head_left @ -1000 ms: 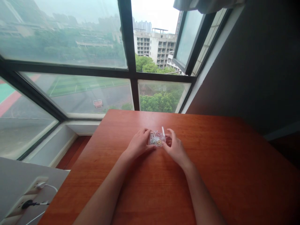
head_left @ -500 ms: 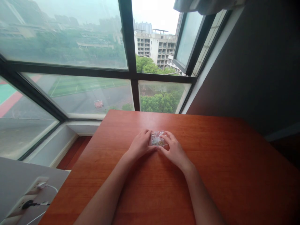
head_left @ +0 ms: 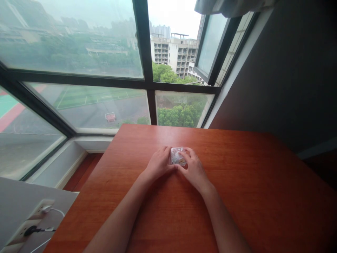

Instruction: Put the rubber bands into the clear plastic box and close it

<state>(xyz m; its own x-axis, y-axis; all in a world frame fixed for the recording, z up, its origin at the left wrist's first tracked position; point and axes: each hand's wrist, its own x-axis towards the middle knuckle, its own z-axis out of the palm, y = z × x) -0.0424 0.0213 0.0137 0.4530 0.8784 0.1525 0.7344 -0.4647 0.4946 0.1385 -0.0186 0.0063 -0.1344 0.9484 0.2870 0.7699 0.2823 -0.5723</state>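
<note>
A small clear plastic box (head_left: 178,157) with several tiny items inside, some ring-shaped, sits on the reddish-brown wooden table (head_left: 168,218). My left hand (head_left: 159,161) grips its left side, thumb at the near edge and fingers at the far left corner. From the right, my right hand (head_left: 193,166) curls round the box, its fingers over the top and right side and its thumb near the front edge. The two thumbs almost meet there. What the little items are is too small to tell, and the fingers hide the box's sides.
Beyond the table's far edge stands a large window with dark frames (head_left: 149,70), one pane (head_left: 212,49) swung outward. A dark wall (head_left: 276,77) rises at the right. At lower left, wall sockets (head_left: 34,221) hold plugs with cables.
The top of the box looks closed over more squarely now, and its outline is tidier. My right hand has shifted slightly left and inward; my left hand has barely moved.
</note>
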